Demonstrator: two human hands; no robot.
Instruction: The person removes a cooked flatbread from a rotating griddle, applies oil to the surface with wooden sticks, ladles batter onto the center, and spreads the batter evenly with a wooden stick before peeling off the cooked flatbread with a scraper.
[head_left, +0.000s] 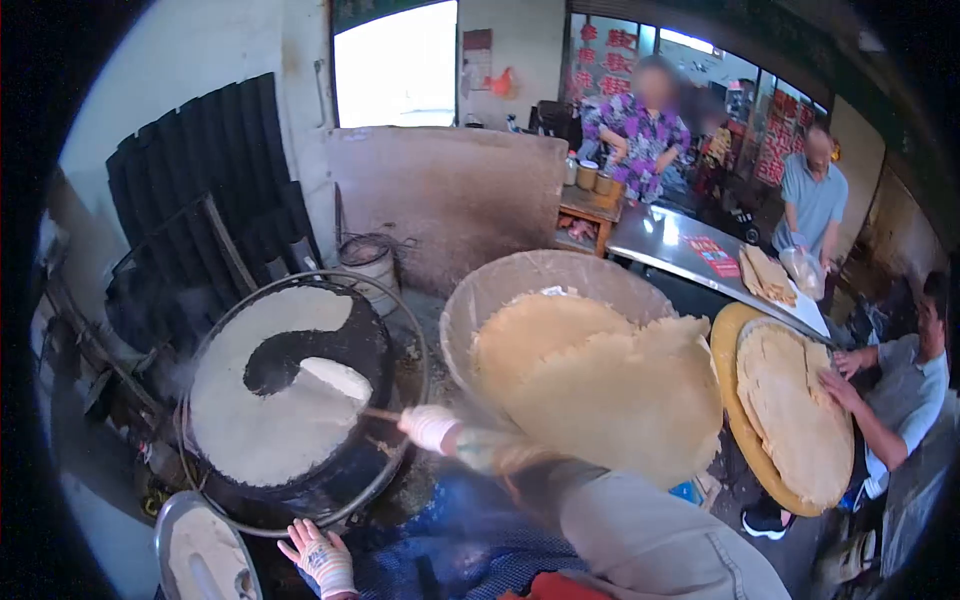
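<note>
My right hand [428,428], in a white glove, is closed round the wooden handle [380,413] of a spreading tool, whose far end lies in pale batter. The batter [250,430] covers much of a round black griddle [375,345], with a dark curved patch of bare surface near the middle. A thicker white mound [337,380] lies beside the tool. My left hand [322,562], also gloved, has its fingers spread near the griddle's lower rim, holding nothing. Close to its left stands a metal basin [165,545] of batter with a ladle in it.
A wide lined basket [460,310] holds large flatbreads [600,400]. At the right, a person [905,390] touches flatbreads on a round yellow board [735,400]. Two people stand behind a metal table [660,235]. A bucket [368,265] stands behind the griddle.
</note>
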